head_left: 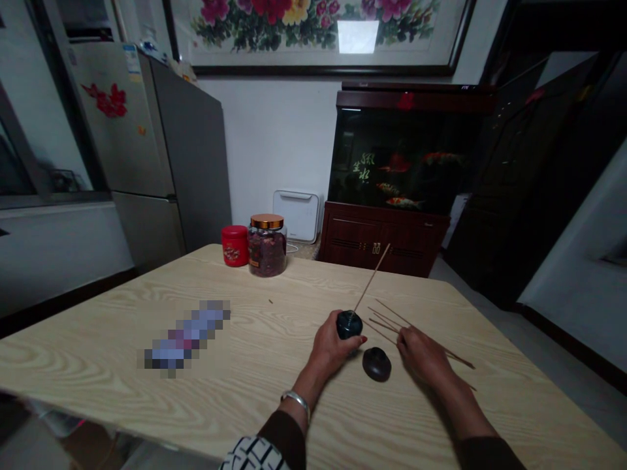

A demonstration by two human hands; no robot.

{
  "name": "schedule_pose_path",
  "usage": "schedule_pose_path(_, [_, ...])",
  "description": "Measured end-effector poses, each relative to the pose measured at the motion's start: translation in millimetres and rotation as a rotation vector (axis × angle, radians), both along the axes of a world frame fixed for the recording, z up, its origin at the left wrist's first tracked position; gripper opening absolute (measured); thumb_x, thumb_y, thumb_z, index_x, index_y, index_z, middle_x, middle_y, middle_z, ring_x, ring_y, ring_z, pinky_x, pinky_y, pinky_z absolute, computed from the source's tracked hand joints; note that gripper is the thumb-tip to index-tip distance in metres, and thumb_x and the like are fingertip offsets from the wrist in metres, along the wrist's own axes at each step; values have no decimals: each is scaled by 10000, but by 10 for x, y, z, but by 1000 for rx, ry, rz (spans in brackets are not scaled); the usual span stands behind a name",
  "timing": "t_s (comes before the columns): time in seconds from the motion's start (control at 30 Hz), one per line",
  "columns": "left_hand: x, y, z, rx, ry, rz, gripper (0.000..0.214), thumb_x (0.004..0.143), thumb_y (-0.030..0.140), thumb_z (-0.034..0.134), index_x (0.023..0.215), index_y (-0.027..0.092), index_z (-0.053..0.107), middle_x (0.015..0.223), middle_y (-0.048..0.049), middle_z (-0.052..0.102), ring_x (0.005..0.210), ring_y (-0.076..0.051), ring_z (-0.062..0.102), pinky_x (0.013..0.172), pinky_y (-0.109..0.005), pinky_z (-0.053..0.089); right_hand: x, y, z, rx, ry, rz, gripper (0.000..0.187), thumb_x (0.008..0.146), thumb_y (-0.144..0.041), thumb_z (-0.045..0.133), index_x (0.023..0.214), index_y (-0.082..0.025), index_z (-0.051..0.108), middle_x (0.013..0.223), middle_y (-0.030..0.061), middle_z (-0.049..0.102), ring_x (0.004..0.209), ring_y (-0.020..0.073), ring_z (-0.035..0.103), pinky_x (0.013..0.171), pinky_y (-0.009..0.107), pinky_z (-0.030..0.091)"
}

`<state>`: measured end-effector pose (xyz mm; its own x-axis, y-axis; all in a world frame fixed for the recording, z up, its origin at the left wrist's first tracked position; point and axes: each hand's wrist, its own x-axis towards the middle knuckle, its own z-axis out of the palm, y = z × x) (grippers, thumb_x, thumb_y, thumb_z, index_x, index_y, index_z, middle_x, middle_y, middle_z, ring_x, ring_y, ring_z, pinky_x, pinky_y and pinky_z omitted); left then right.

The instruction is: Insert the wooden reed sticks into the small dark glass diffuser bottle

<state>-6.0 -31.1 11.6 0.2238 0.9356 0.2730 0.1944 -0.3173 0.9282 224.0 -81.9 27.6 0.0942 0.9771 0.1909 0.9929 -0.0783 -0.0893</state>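
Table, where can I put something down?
Bare tabletop lies between the blurred object and the left hand, below the glass jar. More lies behind the thin sticks. It's crowded around the dark round holder in that hand, the dark round piece, and the right hand.

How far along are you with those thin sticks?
Done: one thin stick stands tilted in a dark round holder. In hand: the left hand grips that holder, and the right hand lies over the loose sticks. Left: those sticks remain lying loose, and a second dark round piece beside them shows no stick.
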Motion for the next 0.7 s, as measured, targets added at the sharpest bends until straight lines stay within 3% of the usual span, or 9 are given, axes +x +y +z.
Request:
schedule_pose_path(0.1, [3,0,8,-9,6,1,562,641,382,825,1117,188,598,951,-39,688,842,-190,623,746,-263,466,31,-7,25,48,26,13,181,919,-246,427,854,-206,591,940,101,679,834,217,627,666,295,357])
schedule_pose_path(0.2, [4,-6,17,-13,13,11,567,637,374,829,1119,187,597,960,-45,688,853,-197,624,741,-270,470,89,-22,176,152,164,-44,169,913,-289,438,858,-223,583,836,70,679,721,204,610,617,295,352])
schedule_pose_path(0.3, [2,-14,26,-21,13,17,577,631,375,833,1122,189,595,960,-44,689,847,-200,624,739,-275,473,111,-11,392,404,483,-45,154,880,-349,511,869,-221,596,796,55,679,677,183,587,612,288,392])
schedule_pose_path(0.4, [0,-12,24,-11,17,11,567,635,386,830,1114,188,599,955,-44,689,842,-200,623,742,-278,474,14,32,586,688,1017,10,237,820,-398,627,960,-207,622,861,57,683,641,143,552,527,243,396])
schedule_pose_path(0.5, [-1,-2,8,-1,19,15,576,631,385,834,1120,193,598,972,-46,688,856,-204,622,747,-279,473,-174,90,722,806,1464,79,353,714,-373,759,991,-185,648,875,55,672,629,108,528,444,180,353])
schedule_pose_path(0.6, [1,3,-4,2,14,11,580,633,385,834,1126,197,594,986,-44,688,866,-203,622,745,-276,470,-350,148,801,857,1646,132,311,654,-320,814,883,-169,667,870,49,668,652,90,546,453,154,395])
schedule_pose_path(0.7, [3,3,-7,-2,12,9,572,634,394,833,1115,196,596,969,-36,688,857,-196,620,743,-268,466,-469,208,838,913,1674,166,273,667,-299,811,863,-174,668,872,40,674,663,87,575,475,155,444])
